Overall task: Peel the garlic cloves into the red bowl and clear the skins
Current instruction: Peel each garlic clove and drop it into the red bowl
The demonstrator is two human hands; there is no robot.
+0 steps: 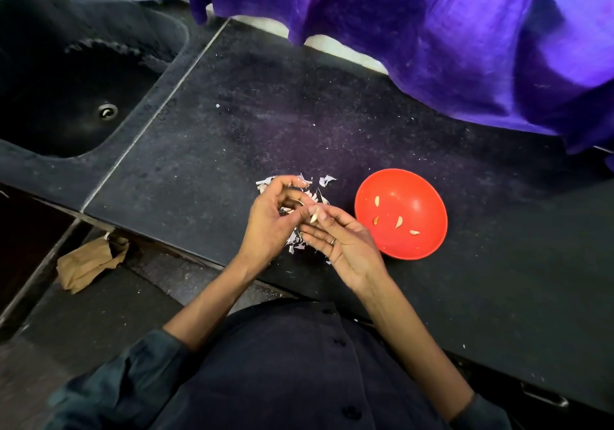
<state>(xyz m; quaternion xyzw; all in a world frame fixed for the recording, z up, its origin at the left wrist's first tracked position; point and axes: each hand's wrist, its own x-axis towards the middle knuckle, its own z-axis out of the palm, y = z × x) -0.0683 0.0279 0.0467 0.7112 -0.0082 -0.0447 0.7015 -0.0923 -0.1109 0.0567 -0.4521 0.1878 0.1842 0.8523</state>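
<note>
Red bowl (pixel 419 244) holding four peeled cloves (pixel 398 222), right hand (pixel 345 242) pinching another clove (pixel 314 218)

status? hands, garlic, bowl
Right hand pinches a clove; left hand curled at it, grip unclear. Red bowl holds four cloves. Skins piled on the counter under the hands. Nothing between hands and bowl.

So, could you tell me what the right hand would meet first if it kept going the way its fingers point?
Probably the left hand: the right hand points up-left, its fingers already close to it.
</note>
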